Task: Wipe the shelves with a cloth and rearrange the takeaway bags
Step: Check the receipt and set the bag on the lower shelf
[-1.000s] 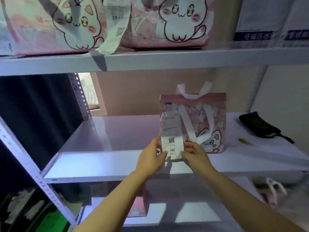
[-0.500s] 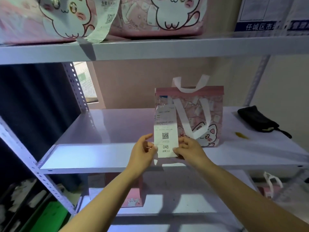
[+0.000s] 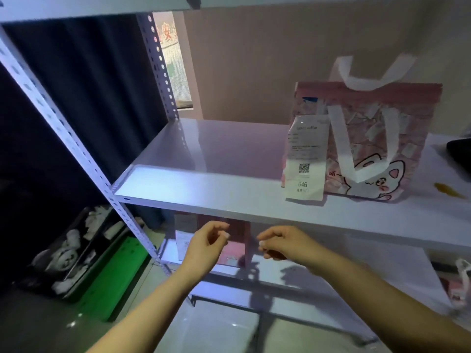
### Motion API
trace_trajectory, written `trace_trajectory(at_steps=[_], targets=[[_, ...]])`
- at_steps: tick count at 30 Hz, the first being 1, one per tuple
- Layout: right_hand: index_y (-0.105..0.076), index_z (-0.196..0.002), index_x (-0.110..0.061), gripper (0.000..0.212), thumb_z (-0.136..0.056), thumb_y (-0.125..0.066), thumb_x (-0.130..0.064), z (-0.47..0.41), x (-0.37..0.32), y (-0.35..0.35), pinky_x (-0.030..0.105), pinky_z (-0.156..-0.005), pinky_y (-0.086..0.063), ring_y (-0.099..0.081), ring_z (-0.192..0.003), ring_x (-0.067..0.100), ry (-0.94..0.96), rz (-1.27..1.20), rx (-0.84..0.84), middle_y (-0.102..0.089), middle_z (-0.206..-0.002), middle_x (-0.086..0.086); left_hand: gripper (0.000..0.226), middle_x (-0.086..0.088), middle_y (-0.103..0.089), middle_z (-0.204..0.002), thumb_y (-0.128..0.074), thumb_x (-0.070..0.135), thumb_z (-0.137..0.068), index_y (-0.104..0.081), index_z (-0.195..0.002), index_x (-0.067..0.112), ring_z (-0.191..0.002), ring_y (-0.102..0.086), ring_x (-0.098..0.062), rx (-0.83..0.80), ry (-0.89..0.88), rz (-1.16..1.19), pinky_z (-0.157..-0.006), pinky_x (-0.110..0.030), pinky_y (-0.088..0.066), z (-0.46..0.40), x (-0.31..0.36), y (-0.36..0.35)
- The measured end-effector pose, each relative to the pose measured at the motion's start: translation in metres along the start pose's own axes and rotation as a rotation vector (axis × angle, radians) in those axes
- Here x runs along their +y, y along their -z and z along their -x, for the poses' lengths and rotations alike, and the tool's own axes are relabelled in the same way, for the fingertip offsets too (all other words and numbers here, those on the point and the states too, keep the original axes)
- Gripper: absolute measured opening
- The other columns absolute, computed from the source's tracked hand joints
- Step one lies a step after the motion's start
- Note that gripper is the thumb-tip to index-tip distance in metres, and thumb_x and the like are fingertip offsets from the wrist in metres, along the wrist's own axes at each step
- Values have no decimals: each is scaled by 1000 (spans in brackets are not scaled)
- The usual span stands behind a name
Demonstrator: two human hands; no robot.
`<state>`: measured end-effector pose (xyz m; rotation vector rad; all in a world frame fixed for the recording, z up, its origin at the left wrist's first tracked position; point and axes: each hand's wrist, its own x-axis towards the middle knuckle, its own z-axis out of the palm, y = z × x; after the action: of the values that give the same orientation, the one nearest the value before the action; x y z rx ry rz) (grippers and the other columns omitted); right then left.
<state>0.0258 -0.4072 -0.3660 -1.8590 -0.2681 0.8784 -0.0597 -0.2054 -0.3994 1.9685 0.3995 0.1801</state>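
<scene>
The white shelf (image 3: pixel 216 194) bears a pink takeaway bag (image 3: pixel 377 149) and perhaps a yellow scrap (image 3: pixel 447 189).

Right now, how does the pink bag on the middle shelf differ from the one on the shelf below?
The pink bag on the middle shelf stands in full view; the lower bag is partly hidden behind the hands. The upper one's receipt reads 046; the lower one's paper is illegible. Both are pink and upright.

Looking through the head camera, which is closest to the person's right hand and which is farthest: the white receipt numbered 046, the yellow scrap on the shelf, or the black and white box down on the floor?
From the right hand:
1. Receipt, just above it, hanging on the pink bag's front.
2. Yellow scrap, up to the right on the shelf.
3. Black and white box, far left on the floor.
</scene>
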Motion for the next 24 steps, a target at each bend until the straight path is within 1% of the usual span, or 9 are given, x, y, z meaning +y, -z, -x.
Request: trace_trajectory(at_steps=[2,4,7,10,12,18,21,23,24], targets=[[-67,-97,-14,10,-88,-63,-11,-20,2,-18,31,-75,-48,-63,-77,17,-10,-2,0,-69,-88,11,16,6,-70,-89,-57,16,-94,-63,-98,30,-82,-66,-9,52,9,-55,-80,-32,-56,3,-23,18],[-67,-99,-14,12,-88,-64,-10,-42,2,-37,25,-69,-46,-61,-72,15,-27,-9,27,-66,-82,7,13,7,-69,-91,-57,20,-95,-63,-103,28,-80,-65,-8,42,32,-97,-75,-22,-53,3,-41,38],[-66,-107,-12,19,-88,-64,-10,-70,1,-67,17,-60,-47,-60,-69,13,-83,-26,82,-65,-82,4,24,5,-66,-103,-60,23,-92,-60,-116,24,-79,-62,-5,-19,120,-162,-78,-25,-51,-10,-70,68],[-65,-107,-10,20,-88,-61,-5,-97,6,-102,30,-64,-45,-57,-66,17,-156,-83,122,-64,-83,10,31,3,-63,-113,-60,22,-92,-58,-123,20,-82,-60,-4,-51,183,-204,-72,-18,-45,-27,-99,96],[-64,-108,-6,21,-87,-60,-1,-114,10,-124,30,-60,-42,-54,-62,19,-192,-97,173,-62,-83,14,35,0,-61,-119,-61,23,-92,-55,-127,17,-82,-61,-6,-78,218,-210,-69,-15,-42,-39,-116,110],[-61,-115,-8,30,-86,-59,-2,-149,31,-171,24,-54,-41,-54,-64,20,-273,-105,327,-62,-86,12,52,-8,-48,-141,-59,19,-92,-42,-140,11,-117,-54,-24,-215,317,-252,-97,-29,-40,-80,-165,124],[-62,-108,-3,26,-83,-61,1,-166,47,-190,16,-47,-35,-47,-57,15,-318,-70,330,-56,-72,7,60,-7,-44,-146,-58,17,-91,-34,-145,9,-128,-47,-25,-274,388,-283,-101,-28,-36,-94,-191,121],[-62,-99,-8,19,-82,-66,0,-178,53,-202,13,-50,-33,-45,-60,10,-312,-60,327,-54,-75,5,65,-7,-39,-150,-59,14,-90,-30,-147,10,-132,-43,-25,-289,443,-257,-105,-28,-34,-99,-204,117],[-59,-100,-13,24,-81,-68,0,-185,57,-206,11,-54,-35,-46,-65,8,-324,-82,330,-55,-81,4,65,-7,-38,-151,-59,11,-89,-29,-148,10,-134,-42,-24,-290,462,-231,-104,-27,-33,-102,-211,115]])
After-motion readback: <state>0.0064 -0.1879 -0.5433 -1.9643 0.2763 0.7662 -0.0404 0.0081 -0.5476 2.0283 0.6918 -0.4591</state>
